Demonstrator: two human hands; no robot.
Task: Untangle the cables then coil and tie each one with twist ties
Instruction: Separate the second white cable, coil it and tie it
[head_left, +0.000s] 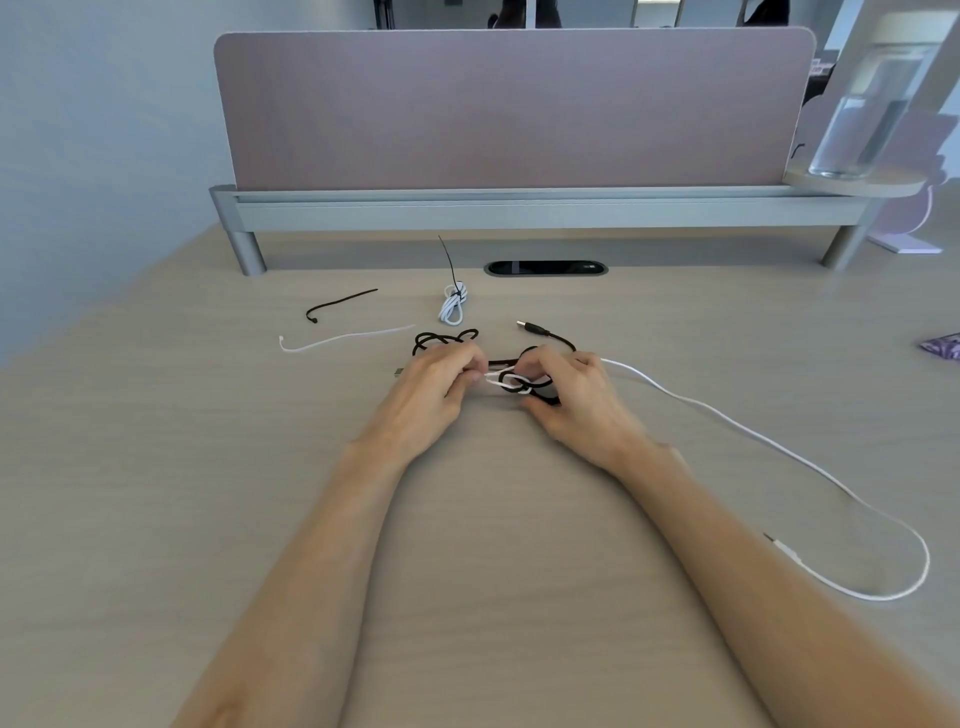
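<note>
A black cable (445, 339) and a white cable (727, 421) are knotted together at the middle of the desk. My left hand (441, 382) pinches the white cable at the left of the knot (517, 384). My right hand (571, 395) grips the knot from the right, fingers curled over the black loops. The white cable trails right in a long loop to its plug near my right forearm. The black cable's USB plug (532, 328) lies just behind the knot. Farther back lies a small white cable (453, 306), coiled and bound with a black tie.
A loose black tie (340, 304) and a loose white tie (345, 339) lie at the back left. A pink divider panel (514, 109) on a grey rail closes the desk's far edge, with a cable slot (545, 268) before it. A glass of water (862, 114) stands back right.
</note>
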